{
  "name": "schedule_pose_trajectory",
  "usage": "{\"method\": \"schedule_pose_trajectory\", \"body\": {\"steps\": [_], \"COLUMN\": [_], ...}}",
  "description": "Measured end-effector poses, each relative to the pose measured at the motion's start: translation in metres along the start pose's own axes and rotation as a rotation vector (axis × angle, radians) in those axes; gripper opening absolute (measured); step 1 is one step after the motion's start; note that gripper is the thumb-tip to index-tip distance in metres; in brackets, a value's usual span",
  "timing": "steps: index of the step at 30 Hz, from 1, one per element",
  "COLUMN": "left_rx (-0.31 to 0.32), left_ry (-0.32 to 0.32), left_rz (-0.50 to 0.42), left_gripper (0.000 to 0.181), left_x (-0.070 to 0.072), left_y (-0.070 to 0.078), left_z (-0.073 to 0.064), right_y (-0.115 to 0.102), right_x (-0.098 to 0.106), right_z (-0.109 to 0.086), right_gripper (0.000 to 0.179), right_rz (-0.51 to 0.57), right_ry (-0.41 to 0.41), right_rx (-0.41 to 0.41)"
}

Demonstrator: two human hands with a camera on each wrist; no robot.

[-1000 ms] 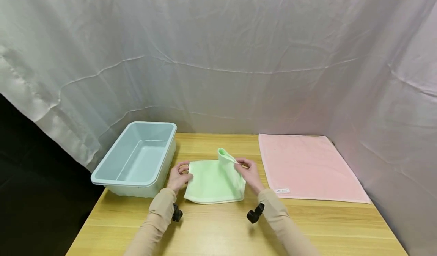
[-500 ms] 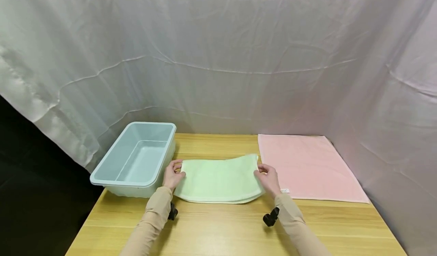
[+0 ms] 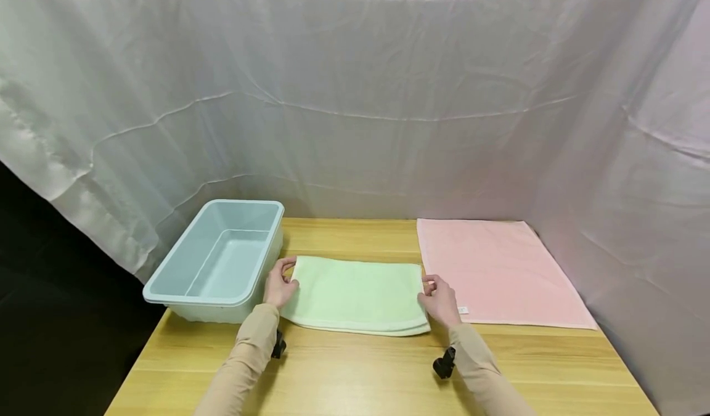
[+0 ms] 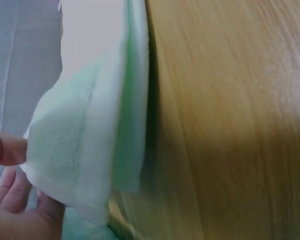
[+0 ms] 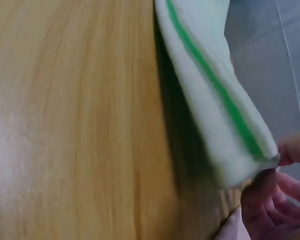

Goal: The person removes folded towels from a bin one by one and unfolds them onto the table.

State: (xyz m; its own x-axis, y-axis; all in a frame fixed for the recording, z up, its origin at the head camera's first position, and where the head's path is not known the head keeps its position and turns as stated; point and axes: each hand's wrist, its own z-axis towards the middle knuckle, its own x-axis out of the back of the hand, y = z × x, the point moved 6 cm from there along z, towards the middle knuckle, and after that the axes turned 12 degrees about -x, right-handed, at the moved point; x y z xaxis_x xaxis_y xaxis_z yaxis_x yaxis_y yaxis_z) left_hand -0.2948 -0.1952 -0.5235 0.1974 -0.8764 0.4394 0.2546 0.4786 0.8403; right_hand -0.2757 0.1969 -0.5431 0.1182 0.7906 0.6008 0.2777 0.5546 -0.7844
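Observation:
A light green towel (image 3: 357, 296), folded into a long rectangle, spans the middle of the table between my two hands. My left hand (image 3: 280, 285) pinches its left end between thumb and fingers. At the opposite end, my right hand (image 3: 440, 302) pinches the right edge. In the left wrist view, the layered towel (image 4: 65, 135) has a pale border, and fingers (image 4: 10, 149) grip its corner. The right wrist view has the towel (image 5: 210, 95) slightly raised off the wood there, with a green strip showing between pale layers.
A light blue plastic basin (image 3: 213, 299) stands to the left, close by my left hand. A pink towel (image 3: 499, 274) lies spread flat at the right, with a white label (image 3: 463, 310) near my right hand. Grey curtain (image 3: 355, 157) hangs behind the wooden table (image 3: 360, 379).
The towel's right part, folded over a second ago, has been drawn out to the right by my right hand. My left hand shifted slightly left, and the right end has come down.

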Motion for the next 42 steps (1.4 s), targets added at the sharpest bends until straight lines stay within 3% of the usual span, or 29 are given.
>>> {"method": "schedule_pose_trajectory", "body": {"steps": [3,8,12,16,19,25,34,42], "left_rx": [0.013,-0.068,-0.127,-0.092,-0.052,-0.049,-0.063,-0.121], "left_ry": [0.016,0.010,-0.121,-0.282,-0.352,-0.372,-0.484,-0.548], "left_rz": [0.107,0.223,0.208,0.202,0.200,0.174,0.160,0.118], "left_gripper": [0.053,0.044,0.038,0.035,0.036,0.043,0.062,0.063], "left_x": [0.000,-0.012,-0.031,-0.044,-0.048,-0.049,-0.050,-0.052], "left_y": [0.002,0.017,0.031,0.032,0.027,0.016,0.016,0.013], "left_z": [-0.004,-0.010,-0.014,-0.019,-0.024,-0.028,-0.028,-0.027], "right_y": [-0.005,-0.021,-0.033,-0.039,-0.040,-0.032,-0.023,-0.024], "right_x": [-0.001,-0.010,-0.027,-0.043,-0.049,-0.056,-0.061,-0.064], "right_z": [-0.002,-0.007,-0.012,-0.016,-0.018,-0.016,-0.013,-0.015], "right_gripper": [0.043,0.033,0.031,0.034,0.035,0.041,0.045,0.047], "right_rz": [0.011,0.100,0.104,0.046,0.014,0.023,0.036,0.019], "right_ry": [0.024,-0.019,-0.144,-0.268,-0.333,-0.439,-0.514,-0.566], "right_rx": [0.020,0.139,0.240,0.315,0.352,0.352,0.364,0.341]}}
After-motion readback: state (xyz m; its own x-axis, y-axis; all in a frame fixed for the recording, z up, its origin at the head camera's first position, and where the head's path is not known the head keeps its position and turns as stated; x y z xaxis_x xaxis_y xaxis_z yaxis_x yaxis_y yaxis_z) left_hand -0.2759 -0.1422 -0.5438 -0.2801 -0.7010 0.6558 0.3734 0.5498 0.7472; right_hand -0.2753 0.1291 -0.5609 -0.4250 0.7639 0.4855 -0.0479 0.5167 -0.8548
